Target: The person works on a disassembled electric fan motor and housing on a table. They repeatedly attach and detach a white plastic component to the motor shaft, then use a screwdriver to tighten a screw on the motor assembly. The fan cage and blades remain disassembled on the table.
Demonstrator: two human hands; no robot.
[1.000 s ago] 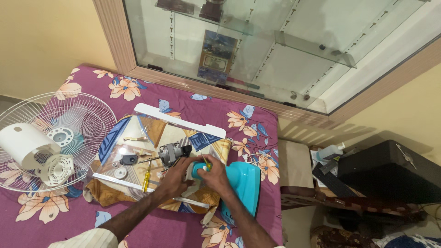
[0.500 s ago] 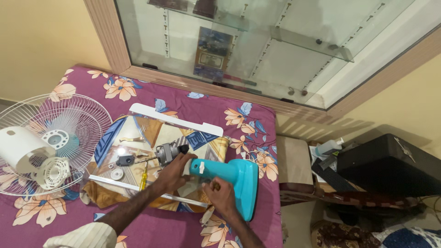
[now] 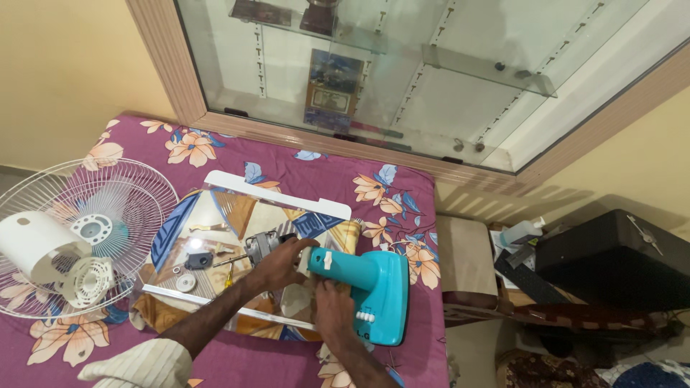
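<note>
The person's left hand [image 3: 279, 263] was clenched around a small grey fan motor [image 3: 260, 246], holding it against the neck of a teal fan stand [image 3: 366, 284]. The right hand [image 3: 335, 307] lay flat on the near side of that stand, fingers pressed to the plastic just below the neck, steadying it rather than gripping it. The stand rested on its side, its base reaching away to the right of both hands, close to the edge of the flowered purple cloth [image 3: 302, 169].

Just left of the left hand, loose parts were scattered over a patterned sheet [image 3: 215, 215]: a dark small part [image 3: 198, 260], a white ring [image 3: 186, 282] and a yellow-handled screwdriver [image 3: 228, 273]. Farther left lay a white wire fan guard [image 3: 108, 208] with a white motor cover [image 3: 32, 244] on top of it.

The likeliest trouble seemed to be the motor slipping or twisting out of line at the neck, since only one hand held it and the stand could rock on its curved side. A shove might also have pushed the stand's base off the cloth's right edge. The forearm hung right above the loose parts, so a sweep of it could have scattered them; small ones would be hard to find on the busy pattern. Whether any wires ran between motor and stand could not be told.
</note>
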